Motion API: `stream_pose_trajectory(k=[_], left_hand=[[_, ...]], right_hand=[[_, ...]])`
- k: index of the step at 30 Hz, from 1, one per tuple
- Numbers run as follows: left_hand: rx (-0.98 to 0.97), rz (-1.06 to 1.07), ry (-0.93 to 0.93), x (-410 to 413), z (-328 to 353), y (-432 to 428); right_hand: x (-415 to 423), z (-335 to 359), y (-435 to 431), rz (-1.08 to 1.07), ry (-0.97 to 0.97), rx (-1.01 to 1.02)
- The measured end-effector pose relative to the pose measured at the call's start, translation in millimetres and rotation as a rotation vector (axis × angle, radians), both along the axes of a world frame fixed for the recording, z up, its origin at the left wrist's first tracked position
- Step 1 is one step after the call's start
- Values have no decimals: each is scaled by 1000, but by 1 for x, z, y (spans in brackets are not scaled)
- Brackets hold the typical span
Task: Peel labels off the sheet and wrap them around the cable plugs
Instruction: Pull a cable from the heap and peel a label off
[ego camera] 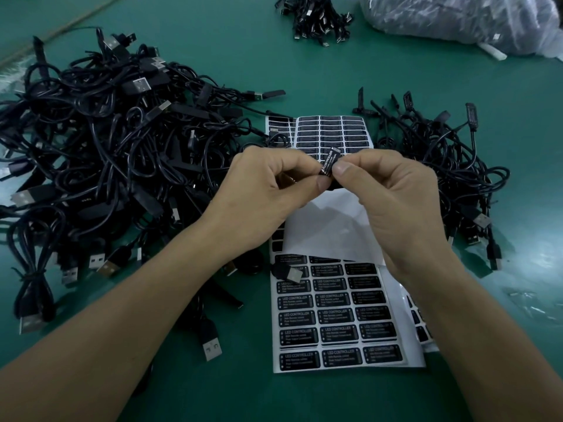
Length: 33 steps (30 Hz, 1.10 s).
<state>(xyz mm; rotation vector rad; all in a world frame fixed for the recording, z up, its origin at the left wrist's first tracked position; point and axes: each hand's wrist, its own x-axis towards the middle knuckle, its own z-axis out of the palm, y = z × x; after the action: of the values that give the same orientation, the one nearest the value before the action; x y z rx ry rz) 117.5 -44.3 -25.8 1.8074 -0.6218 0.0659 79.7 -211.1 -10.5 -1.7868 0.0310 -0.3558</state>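
Left hand (265, 190): thumb and forefinger pinch a small black plug (325, 171) from its left side, the other fingers curled beneath; right hand (393, 202): thumb and forefinger pinch the same plug from the right, the thumb tip bearing on the label (331, 159) that lies across its face. The label reads "LED CONTROLLER" and sits tilted; whether its ends are wrapped fully round cannot be told, the fingers covering them. The plug is held in the air between the two hands, above the label sheets.

Handling, as a judgement: the plug is light, rigid and small, best held by its narrow ends so the faces are left free; the label is thin, limp and sticky, likely to crease or catch on itself, best taken by one corner and smoothed down with a thumb; the trailing cable, hidden here, may tug.

Below the hands lies the near sheet (335, 318), with rows of black labels; bare white backing (332, 226) shows just above those rows; a second sheet (332, 132) lies beyond, partly behind the hands. A large tangle of black cables (106, 153) lies to the left, reaching the sheets' edge; a smaller heap (441, 166) lies to the right. The surface is a green table top (213, 56), smooth and faintly glossy; at its far side are a bundle of cables (320, 19) and a clear plastic bag (472, 22). The lighting is dim.
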Motion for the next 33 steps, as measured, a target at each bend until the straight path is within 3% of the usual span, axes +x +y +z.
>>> stream_pose_trajectory(k=[12, 17, 23, 29, 33], left_hand=[[23, 39, 64, -1, 1, -1], [53, 92, 82, -2, 3, 0], [87, 182, 92, 0, 2, 0], [53, 256, 32, 1, 2, 0], [51, 198, 19, 0, 2, -1]], right_hand=[[-1, -1, 5, -22, -91, -263], [-1, -3, 8, -27, -114, -236], [0, 2, 5, -14, -103, -50], [0, 4, 3, 168, 110, 407], [0, 1, 5, 220, 147, 490]])
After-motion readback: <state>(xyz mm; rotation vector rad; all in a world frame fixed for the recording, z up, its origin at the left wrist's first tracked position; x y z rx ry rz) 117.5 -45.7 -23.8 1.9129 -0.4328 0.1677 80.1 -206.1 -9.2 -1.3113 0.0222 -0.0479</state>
